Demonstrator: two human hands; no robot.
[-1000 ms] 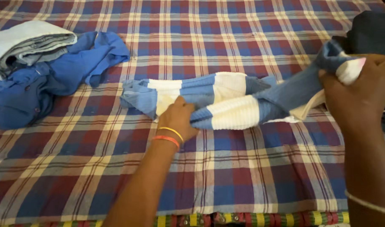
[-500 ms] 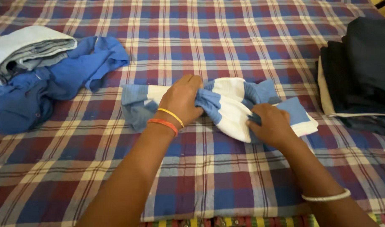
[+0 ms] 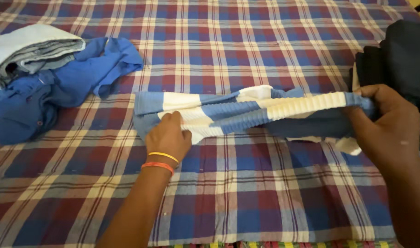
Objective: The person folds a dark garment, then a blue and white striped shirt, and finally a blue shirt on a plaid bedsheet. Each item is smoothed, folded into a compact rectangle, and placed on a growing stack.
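1. A blue-and-white striped towel (image 3: 246,112) is stretched lengthwise across the plaid bedsheet (image 3: 219,36).
2. Its left end is pinched by the left hand (image 3: 168,138), fingers clamped.
3. Its right end is gripped by the right hand (image 3: 386,124), fingers closed round it.

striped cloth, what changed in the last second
Half a second ago both hands were bunched together at the middle of the striped cloth. Now the right hand has pulled its end out to the right, and the left hand has slid left and pins the other end, stretching it long. The blue clothes and dark pile stayed put.
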